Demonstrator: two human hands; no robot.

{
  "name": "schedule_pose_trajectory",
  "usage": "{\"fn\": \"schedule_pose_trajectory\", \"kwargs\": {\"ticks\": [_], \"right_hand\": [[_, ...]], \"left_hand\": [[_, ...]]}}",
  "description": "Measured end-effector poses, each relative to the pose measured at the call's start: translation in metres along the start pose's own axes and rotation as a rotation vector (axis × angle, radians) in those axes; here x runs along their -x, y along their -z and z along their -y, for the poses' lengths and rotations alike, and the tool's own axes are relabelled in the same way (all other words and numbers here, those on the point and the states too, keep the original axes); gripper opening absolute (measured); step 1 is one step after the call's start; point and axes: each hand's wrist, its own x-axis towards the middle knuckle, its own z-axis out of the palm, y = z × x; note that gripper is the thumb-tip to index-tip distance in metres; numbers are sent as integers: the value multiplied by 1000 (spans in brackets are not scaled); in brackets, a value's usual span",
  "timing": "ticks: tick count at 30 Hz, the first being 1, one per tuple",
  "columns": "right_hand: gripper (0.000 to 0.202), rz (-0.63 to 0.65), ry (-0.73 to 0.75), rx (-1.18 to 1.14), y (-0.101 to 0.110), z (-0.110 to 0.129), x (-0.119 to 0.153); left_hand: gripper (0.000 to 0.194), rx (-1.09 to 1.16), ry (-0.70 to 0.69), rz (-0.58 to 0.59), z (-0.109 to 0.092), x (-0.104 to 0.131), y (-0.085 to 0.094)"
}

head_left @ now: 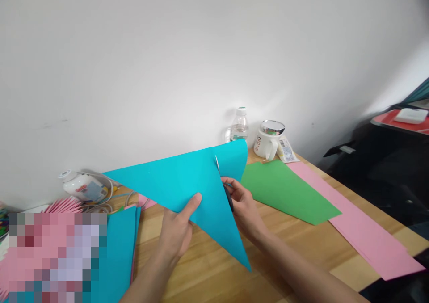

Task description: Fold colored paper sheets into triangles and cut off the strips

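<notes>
A large blue sheet [167, 173] is held up above the wooden table, folded into a triangle-like shape, its right part curling over. My left hand [177, 227] grips its lower edge, thumb on top and the other fingers hidden beneath. My right hand [241, 202] is closed around the black handle of a pair of scissors [228, 199]. A scissor blade shows through a slit in the sheet near its top edge, and the cut runs down towards my right hand.
Green paper [291, 193] and pink strips [362, 231] lie at the right. Behind stand a clear bottle [239, 126] and a white mug [266, 144]. At the left are a white bottle [85, 187], cables, blue sheets [117, 249] and a partly pixelated pink item. A wall rises behind.
</notes>
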Motion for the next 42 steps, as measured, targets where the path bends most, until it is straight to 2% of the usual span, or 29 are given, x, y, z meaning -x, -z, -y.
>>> {"fn": "schedule_pose_trajectory", "kwargs": {"ticks": [11,17,23,28,34,42], "right_hand": [[35,17,13,-20,2,-3,0],[35,14,0,-31,2,-2,1],[35,-12,19,-19,3,0,0],[33,15,35,-17,5,-5,-1],[36,22,16,-31,3,-3,0],[41,0,-1,-31,0,3,-1]], "left_hand": [[76,1,3,21,2,-1,1],[81,-32,-20,39,2,-1,2],[76,-34,-86,167,-2,-10,13],[64,24,-116,105,-10,-17,17],[70,34,-130,34,-11,-13,10],[75,54,-69,46,-10,-13,11]]}}
